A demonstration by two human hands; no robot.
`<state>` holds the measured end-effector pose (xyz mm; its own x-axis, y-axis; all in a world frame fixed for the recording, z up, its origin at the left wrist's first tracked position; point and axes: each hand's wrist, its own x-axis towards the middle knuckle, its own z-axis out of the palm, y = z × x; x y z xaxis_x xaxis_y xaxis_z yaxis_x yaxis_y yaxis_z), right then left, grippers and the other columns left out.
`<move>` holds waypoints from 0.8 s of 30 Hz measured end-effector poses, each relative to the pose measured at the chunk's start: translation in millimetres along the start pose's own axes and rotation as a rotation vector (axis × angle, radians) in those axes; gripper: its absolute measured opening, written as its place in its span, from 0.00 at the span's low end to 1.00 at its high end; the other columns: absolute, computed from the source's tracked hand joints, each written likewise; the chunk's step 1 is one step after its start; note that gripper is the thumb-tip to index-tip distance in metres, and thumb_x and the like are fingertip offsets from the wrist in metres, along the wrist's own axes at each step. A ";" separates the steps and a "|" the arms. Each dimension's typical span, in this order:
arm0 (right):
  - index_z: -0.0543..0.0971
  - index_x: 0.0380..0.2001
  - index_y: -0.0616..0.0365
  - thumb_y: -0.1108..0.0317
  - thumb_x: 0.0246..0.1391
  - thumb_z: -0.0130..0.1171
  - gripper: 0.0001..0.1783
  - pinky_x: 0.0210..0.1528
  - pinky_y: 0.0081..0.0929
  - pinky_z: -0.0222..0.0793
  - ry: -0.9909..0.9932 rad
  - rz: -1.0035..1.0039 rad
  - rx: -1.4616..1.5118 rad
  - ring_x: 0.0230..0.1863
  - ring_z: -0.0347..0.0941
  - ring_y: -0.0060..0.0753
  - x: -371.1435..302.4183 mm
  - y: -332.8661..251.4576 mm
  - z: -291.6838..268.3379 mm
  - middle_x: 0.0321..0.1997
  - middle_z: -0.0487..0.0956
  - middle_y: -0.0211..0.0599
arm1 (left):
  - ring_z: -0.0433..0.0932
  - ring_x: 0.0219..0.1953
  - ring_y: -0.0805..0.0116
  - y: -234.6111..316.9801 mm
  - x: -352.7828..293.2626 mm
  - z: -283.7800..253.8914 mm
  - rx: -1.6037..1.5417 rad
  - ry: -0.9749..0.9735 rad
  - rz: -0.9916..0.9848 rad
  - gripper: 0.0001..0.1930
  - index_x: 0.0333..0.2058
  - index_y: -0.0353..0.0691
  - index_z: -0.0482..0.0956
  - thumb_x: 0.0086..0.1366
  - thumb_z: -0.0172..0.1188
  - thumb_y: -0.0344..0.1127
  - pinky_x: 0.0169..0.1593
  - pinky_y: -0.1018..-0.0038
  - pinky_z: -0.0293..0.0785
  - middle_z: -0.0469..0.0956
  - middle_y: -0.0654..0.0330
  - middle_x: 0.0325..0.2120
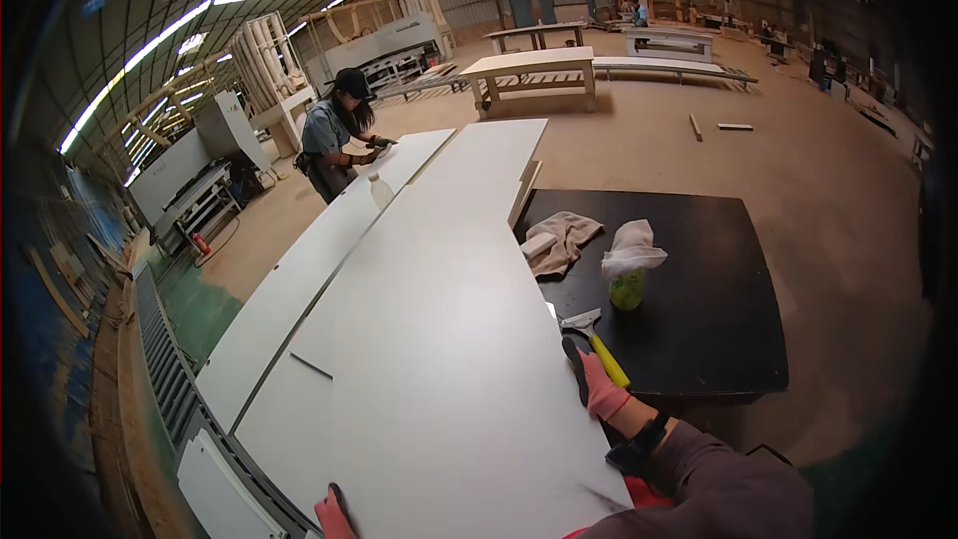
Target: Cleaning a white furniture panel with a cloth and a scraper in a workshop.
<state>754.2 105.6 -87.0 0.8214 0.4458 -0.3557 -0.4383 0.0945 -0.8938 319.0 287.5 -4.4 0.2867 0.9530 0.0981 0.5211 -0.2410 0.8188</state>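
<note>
A large white panel (449, 359) lies in front of me on top of other white boards. At its right edge is my right hand (602, 387), in a pink glove with dark fingertips, its fingers closed around the edge. My left hand (334, 516), gloved alike, grips the panel's near left side; the picture's lower edge cuts most of it off. Just beyond my right hand, a scraper (599, 341) with a yellow-green handle rests on a black table (699, 309). A green container (627, 289) topped with white cloth stands there, beside a brown rag (569, 240) and a pale block (539, 245).
Across the boards at the far left, a person (334, 135) in a dark cap bends over a long white board (329, 240), near a clear bottle (380, 190). A roller conveyor (165, 349) runs along the left. Workbenches (534, 62) stand farther back.
</note>
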 end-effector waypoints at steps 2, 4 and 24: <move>0.74 0.17 0.53 0.45 0.50 0.59 0.23 0.16 0.25 0.47 -0.037 0.019 0.191 0.14 0.57 0.20 6.1 -11.9 9.6 0.15 0.66 0.21 | 0.60 0.22 0.70 14.6 33.3 -1.9 -0.011 -0.104 -0.156 0.24 0.30 0.35 0.76 0.68 0.43 0.51 0.29 0.70 0.65 0.65 0.62 0.18; 0.75 0.19 0.54 0.47 0.50 0.60 0.21 0.17 0.24 0.53 -0.067 0.039 0.146 0.15 0.61 0.21 8.6 -23.9 10.9 0.16 0.69 0.22 | 0.59 0.22 0.70 9.3 72.0 -2.4 -0.026 -0.214 -0.304 0.24 0.30 0.34 0.75 0.68 0.44 0.52 0.30 0.70 0.64 0.63 0.63 0.18; 0.72 0.38 0.74 0.49 0.48 0.56 0.31 0.43 0.39 0.69 0.032 -0.350 -0.640 0.41 0.74 0.58 180.3 -6.4 123.5 0.36 0.77 0.61 | 0.54 0.17 0.74 -38.5 528.8 139.1 -0.053 -0.208 0.123 0.20 0.19 0.24 0.71 0.60 0.53 0.39 0.21 0.69 0.52 0.60 0.64 0.10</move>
<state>860.1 295.2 -111.7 0.8890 0.4576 -0.0186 0.1431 -0.3161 -0.9379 562.4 775.2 -62.7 0.5074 0.8575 0.0845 0.4305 -0.3372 0.8372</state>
